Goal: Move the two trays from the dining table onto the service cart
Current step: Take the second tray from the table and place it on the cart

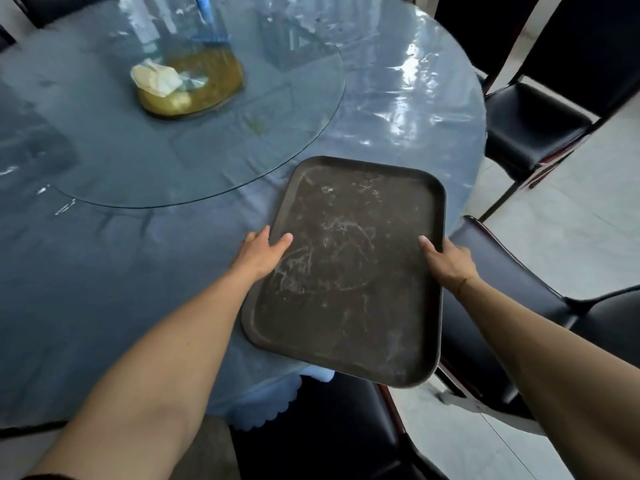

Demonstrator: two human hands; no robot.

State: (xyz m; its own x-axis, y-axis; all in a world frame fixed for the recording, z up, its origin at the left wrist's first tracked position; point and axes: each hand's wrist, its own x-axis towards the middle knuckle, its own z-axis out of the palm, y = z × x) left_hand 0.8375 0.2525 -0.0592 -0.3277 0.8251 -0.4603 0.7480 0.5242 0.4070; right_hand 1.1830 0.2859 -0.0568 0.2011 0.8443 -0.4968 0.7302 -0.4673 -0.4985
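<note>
A dark brown rectangular tray (349, 271), scuffed with pale streaks, sits at the near right edge of the round dining table (104, 289), its near corner overhanging the edge. My left hand (261, 252) grips the tray's left rim, thumb on top. My right hand (446, 259) grips the right rim, thumb over the edge. Only this one tray is in view; no service cart is visible.
A glass turntable (194, 133) covers the table's middle, carrying a yellowish dish (194, 84) with crumpled white paper. Black chairs stand at the right (540, 123), the near right (519, 306) and just below the tray (329, 427). Pale tiled floor (571, 237) lies to the right.
</note>
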